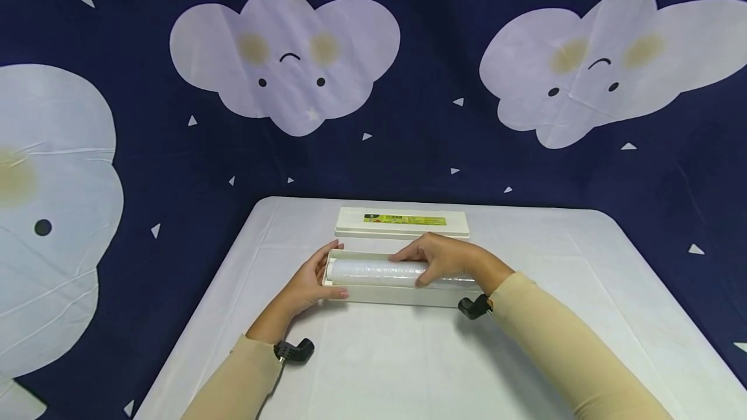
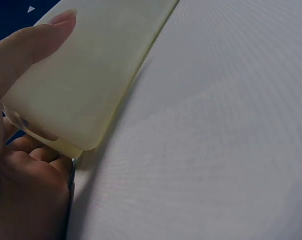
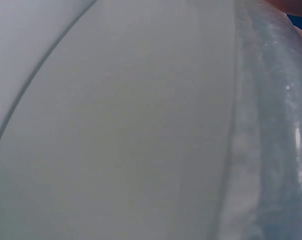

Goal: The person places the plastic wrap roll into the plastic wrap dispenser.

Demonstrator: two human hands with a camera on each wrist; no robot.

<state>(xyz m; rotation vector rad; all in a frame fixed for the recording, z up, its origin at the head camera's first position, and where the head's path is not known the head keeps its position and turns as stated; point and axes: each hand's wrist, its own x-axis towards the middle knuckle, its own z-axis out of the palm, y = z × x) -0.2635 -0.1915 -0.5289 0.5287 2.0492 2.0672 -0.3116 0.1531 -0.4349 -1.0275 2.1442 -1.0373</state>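
A long white box [image 1: 397,295] lies in the middle of the table, with a roll of clear plastic wrap [image 1: 367,271] inside it. My left hand [image 1: 303,285] grips the box's left end, thumb on the front wall and fingers around the far side. In the left wrist view the thumb presses the pale box wall [image 2: 96,70], and the other fingers curl at its end. From above, my right hand [image 1: 448,258] holds the roll, thumb in front and fingers behind. The right wrist view shows the box wall [image 3: 126,125] and shiny film [image 3: 285,135] close up.
Behind the box lies its white lid [image 1: 403,231], bearing a yellow-green label [image 1: 408,220]. Both rest on a white-covered table [image 1: 373,361]. A dark blue curtain [image 1: 432,83] with cloud prints hangs behind. Small black wrist cameras [image 1: 299,350] sit at both sleeves.
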